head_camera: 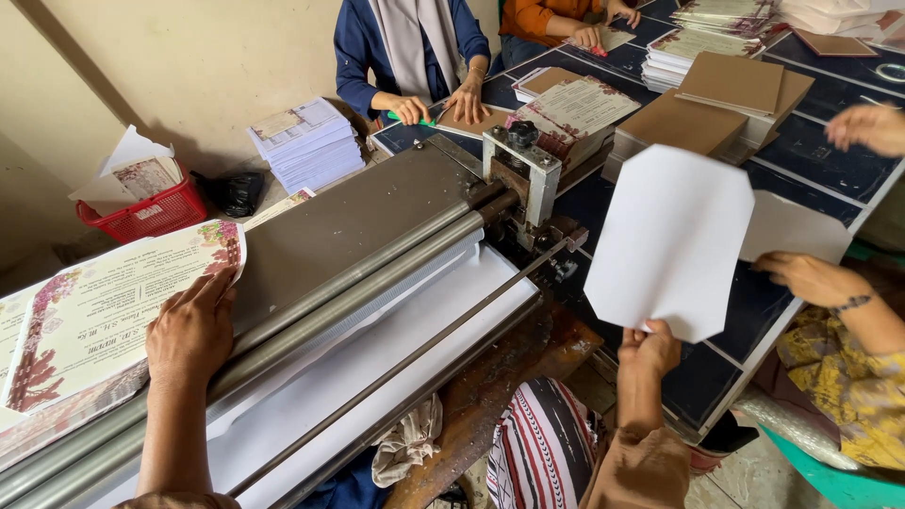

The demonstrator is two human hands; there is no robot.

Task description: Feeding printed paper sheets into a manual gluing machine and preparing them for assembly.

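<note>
White card sheet (pixel 671 240), cut with angled corners, is held up in your right hand (pixel 649 351), which pinches its lower edge between thumb and fingers, over the gap between the roller machine (pixel 377 273) and the dark blue table (pixel 820 141). Your left hand (pixel 193 330) lies flat and released, palm down, on the stack of printed floral cards (pixel 94 320) at the left end of the machine; it presses on them but does not grip. Just beside your sheet, a co-worker's hand (pixel 809 278) touches another white sheet (pixel 797 229) on the table. Across the table, another person's hands (pixel 443 104) rest on a brown card. A red basket (pixel 151 215) stands near the wall.
</note>
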